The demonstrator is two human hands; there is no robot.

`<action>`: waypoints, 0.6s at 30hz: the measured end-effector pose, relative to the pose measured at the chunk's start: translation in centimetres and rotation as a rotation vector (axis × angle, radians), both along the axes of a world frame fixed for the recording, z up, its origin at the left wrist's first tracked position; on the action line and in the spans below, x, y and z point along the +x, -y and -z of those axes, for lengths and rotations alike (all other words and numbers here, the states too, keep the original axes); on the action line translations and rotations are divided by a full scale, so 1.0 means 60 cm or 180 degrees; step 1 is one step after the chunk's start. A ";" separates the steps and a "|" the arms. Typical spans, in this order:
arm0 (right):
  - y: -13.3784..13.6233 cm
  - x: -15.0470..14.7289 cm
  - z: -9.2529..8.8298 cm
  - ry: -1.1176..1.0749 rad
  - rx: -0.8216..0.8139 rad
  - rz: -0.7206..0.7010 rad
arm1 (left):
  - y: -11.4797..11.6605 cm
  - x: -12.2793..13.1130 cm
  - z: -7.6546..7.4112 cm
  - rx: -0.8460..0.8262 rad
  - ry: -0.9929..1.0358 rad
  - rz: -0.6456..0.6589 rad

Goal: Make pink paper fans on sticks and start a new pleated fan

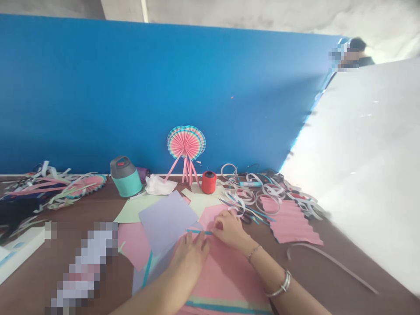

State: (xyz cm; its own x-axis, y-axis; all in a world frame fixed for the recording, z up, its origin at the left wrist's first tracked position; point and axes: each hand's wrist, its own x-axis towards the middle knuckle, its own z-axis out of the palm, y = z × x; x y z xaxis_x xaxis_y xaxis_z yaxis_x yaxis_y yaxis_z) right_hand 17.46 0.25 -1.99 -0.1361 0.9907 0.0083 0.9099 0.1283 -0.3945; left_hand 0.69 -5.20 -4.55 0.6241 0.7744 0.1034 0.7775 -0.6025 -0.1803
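Note:
A large pink sheet (229,273) with blue strips along its top and bottom edges lies in front of me. My left hand (192,253) rests flat on its upper left part, fingers spread near the blue strip (193,231). At the sheet's upper edge, my right hand (229,227) has thumb and forefinger pressed together by the strip's right end; what they hold is too small to make out. Beyond the hands lie a lilac sheet (168,221), another pink sheet (131,243) and a pale green sheet (139,209).
A pleated pink rosette (186,142) stands against the blue partition (147,87). Near it are a teal container (126,179) and a red spool (209,183). Curled white strips (272,192) and a pleated pink sheet (293,221) lie at right. A person (354,54) is beyond the partition.

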 end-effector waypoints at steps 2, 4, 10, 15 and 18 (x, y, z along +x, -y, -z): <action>0.000 0.000 -0.002 -0.0048 0.0005 0.0020 | 0.001 -0.001 -0.001 -0.0064 -0.0070 -0.0006; 0.001 -0.001 -0.002 0.0014 0.0101 -0.0018 | 0.003 -0.002 -0.007 -0.0146 -0.0099 -0.0049; 0.007 -0.010 0.003 0.0072 0.0250 -0.0061 | 0.007 -0.009 -0.037 -0.0382 -0.0052 -0.0423; -0.009 0.014 -0.006 -0.0222 0.0627 0.0017 | 0.003 -0.013 -0.056 -0.0344 0.0166 -0.0300; -0.028 0.060 -0.020 -0.0119 0.1044 0.0675 | 0.000 -0.011 -0.071 -0.0582 0.0210 -0.0320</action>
State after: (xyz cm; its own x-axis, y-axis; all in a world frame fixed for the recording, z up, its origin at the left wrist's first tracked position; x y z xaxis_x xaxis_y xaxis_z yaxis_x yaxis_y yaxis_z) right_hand 21.06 1.91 -0.78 0.0778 0.9406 0.3304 0.9156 0.0637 -0.3970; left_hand 0.05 -5.22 -0.27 0.5394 0.8420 -0.0065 0.8417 -0.5394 -0.0219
